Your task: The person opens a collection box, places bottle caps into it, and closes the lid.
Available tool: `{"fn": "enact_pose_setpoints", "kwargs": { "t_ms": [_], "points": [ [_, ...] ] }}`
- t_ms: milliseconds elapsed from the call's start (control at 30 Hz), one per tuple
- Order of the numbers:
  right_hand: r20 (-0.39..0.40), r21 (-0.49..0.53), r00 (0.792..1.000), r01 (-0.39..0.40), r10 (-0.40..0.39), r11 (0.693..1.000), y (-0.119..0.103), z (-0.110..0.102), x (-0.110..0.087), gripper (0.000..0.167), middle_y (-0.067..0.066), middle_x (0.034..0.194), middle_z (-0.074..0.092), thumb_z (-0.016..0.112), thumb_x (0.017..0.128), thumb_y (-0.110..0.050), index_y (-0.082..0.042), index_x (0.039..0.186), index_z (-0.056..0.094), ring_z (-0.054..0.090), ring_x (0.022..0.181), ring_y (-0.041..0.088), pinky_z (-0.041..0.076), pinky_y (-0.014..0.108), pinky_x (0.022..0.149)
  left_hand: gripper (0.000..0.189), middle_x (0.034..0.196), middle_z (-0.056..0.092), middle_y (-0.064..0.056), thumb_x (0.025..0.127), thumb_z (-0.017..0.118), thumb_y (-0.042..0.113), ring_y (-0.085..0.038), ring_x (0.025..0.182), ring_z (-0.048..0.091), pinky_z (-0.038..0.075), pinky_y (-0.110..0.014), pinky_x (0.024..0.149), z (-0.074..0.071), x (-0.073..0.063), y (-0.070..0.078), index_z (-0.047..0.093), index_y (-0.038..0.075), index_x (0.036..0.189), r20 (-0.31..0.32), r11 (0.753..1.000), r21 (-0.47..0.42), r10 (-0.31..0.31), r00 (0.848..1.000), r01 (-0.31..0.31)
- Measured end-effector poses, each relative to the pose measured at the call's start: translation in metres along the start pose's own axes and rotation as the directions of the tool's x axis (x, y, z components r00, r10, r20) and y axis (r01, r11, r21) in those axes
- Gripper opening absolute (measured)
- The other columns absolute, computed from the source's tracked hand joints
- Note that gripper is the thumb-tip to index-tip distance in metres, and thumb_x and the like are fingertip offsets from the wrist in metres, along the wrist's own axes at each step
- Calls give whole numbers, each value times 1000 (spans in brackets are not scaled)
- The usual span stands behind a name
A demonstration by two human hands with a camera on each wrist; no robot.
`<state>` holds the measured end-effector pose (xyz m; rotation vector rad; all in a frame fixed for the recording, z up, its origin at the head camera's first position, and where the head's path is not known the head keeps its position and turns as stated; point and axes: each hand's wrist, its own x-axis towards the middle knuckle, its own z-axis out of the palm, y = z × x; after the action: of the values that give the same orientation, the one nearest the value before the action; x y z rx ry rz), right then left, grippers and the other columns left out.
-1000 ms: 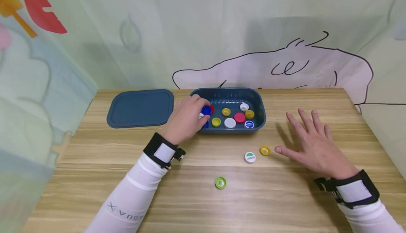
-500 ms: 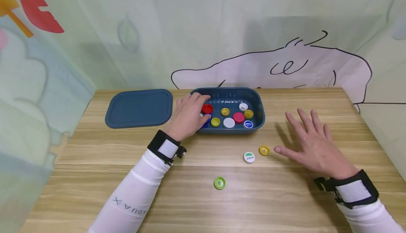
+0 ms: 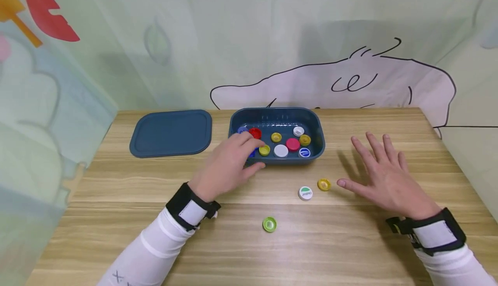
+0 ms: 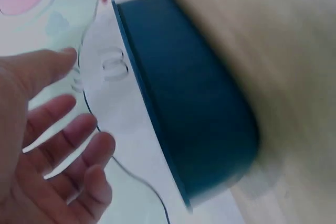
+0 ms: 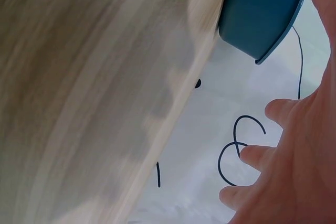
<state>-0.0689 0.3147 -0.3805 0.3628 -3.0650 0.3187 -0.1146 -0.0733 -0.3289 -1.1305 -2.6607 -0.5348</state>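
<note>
My left hand [image 3: 225,162] hovers at the front left rim of the dark blue box [image 3: 319,147], with nothing in its fingers. In the left wrist view its loosely bent fingers stand beside the box wall [image 4: 189,103]. Several bottle caps lie in the box, among them a red cap [image 3: 255,133], a yellow cap [image 3: 264,150] and a large white cap [image 3: 281,150]. My right hand [image 3: 393,182] is spread over the right side of the table, holding nothing. Nearest to its thumb lies a yellow-orange cap [image 3: 324,184], next to a white cap with a green mark [image 3: 305,193].
A light green cap [image 3: 269,224] lies on the wooden table [image 3: 330,251] nearer the front. The flat dark blue lid [image 3: 171,133] lies left of the box. A printed cloth [image 3: 249,39] hangs behind the table.
A blue cap at my left fingers has been let go into the box. The left hand has then drawn back toward the front rim. The right hand stays put.
</note>
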Motion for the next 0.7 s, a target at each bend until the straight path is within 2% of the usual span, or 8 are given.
{"fn": "enact_pose_setpoints", "kwargs": {
  "t_ms": [100,200,267,333,433,567,700],
  "points": [
    [1,-2,1000,0,0,1000,0,0,0,111,21,164,-5,66,82,-69,-22,161,5,-24,145,37,-12,75,102,39,105,59,4,89,74,40,-8,91,53,49,-23,80,5,-13,13,67,15,119,56,998,-45,40,998,-38],
    [3,-5,1000,2,-2,1000,0,0,0,111,22,163,-3,66,82,-69,-21,161,5,-24,145,38,-12,75,102,41,106,60,5,88,74,44,-6,89,53,50,-22,80,15,-24,24,67,17,120,164,994,-100,56,985,-40],
    [3,-6,1000,3,-3,1000,0,0,0,111,22,163,-3,66,82,-69,-21,161,5,-24,145,38,-12,75,102,46,107,61,5,87,74,47,-6,89,54,50,-23,81,22,-30,30,67,17,121,255,991,-129,55,965,-23],
    [2,-5,1000,4,-4,1000,0,0,0,111,22,163,-3,66,82,-69,-21,161,5,-24,145,37,-12,74,102,50,108,62,5,85,75,51,-6,90,55,51,-24,84,30,-34,36,67,18,122,338,990,-143,55,940,-6],
    [4,-6,1000,4,-4,1000,0,0,0,111,22,163,-3,66,82,-68,-21,161,5,-24,145,37,-12,74,103,53,106,62,7,83,75,54,-5,90,56,51,-25,86,39,-38,42,67,20,122,427,990,-139,67,902,-8],
    [10,-7,1000,0,0,1000,0,0,0,111,21,164,-5,66,82,-69,-21,161,4,-25,144,37,-13,74,103,49,100,60,9,82,77,53,-4,83,54,51,-23,81,48,-40,48,69,23,119,487,990,-140,87,869,-21],
    [9,-9,1000,0,0,1000,0,0,1,111,20,164,-5,66,82,-69,-21,161,4,-25,144,37,-12,75,102,38,96,59,10,83,79,46,-5,79,52,51,-22,78,51,-41,50,70,24,113,512,990,-141,93,854,-23]
  ]
}}
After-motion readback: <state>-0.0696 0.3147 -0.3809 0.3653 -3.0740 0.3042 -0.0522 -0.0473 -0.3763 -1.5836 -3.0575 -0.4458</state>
